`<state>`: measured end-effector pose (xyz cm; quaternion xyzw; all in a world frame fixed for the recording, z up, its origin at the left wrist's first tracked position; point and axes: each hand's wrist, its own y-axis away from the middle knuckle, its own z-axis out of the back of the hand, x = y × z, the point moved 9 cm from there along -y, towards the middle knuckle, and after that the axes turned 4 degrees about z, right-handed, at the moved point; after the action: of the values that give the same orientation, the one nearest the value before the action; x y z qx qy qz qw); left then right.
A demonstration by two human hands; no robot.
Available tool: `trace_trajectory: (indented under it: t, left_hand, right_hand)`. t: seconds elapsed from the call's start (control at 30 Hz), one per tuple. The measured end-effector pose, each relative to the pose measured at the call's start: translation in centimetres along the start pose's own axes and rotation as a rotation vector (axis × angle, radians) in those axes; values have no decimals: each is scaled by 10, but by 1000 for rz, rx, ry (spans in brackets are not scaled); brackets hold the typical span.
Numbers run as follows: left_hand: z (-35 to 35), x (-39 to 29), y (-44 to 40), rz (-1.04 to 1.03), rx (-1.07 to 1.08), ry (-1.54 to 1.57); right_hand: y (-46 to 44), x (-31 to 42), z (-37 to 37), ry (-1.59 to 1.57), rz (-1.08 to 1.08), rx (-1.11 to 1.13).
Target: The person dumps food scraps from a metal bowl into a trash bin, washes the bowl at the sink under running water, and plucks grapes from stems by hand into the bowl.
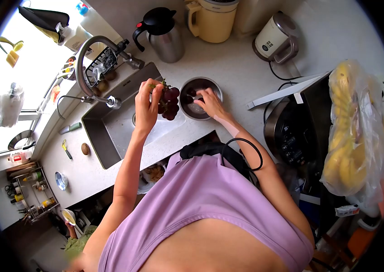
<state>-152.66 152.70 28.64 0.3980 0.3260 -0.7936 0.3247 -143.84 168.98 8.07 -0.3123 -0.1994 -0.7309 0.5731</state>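
My left hand (146, 105) is closed around the stem end of a bunch of dark red grapes (170, 105), held up over the right side of the sink (117, 121). The grapes hang beside a round metal bowl (206, 117) on the counter. My right hand (211, 104) reaches over the bowl, its fingers apart and pointing into it. A few loose dark grapes (190, 92) lie inside, close to those fingertips. Nothing shows between the right fingers, though part of the bowl's inside is hidden behind them.
A curved faucet (81, 63) arches over the sink. Behind stand a steel thermos jug (167, 45), a cream appliance (214, 20) and a kettle (276, 38). Bagged bananas (346, 136) are at right. A knife (70, 128) and peeler (66, 149) lie left; another person's sleeve (76, 242) shows below.
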Motion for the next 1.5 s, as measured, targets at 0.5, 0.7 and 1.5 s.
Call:
trace_trajectory:
  t: [0.5, 0.7, 1.5]
  left_hand:
    - [-14, -14, -1, -79, -44, -87]
    - [-3, -1, -1, 36, -141, -101]
    - [87, 29, 43, 275, -409, 241]
  right_hand:
    - [-8, 164, 131, -522, 292, -307]
    - [-7, 140, 117, -836, 155, -227]
    - [-13, 195, 24, -721, 172, 72]
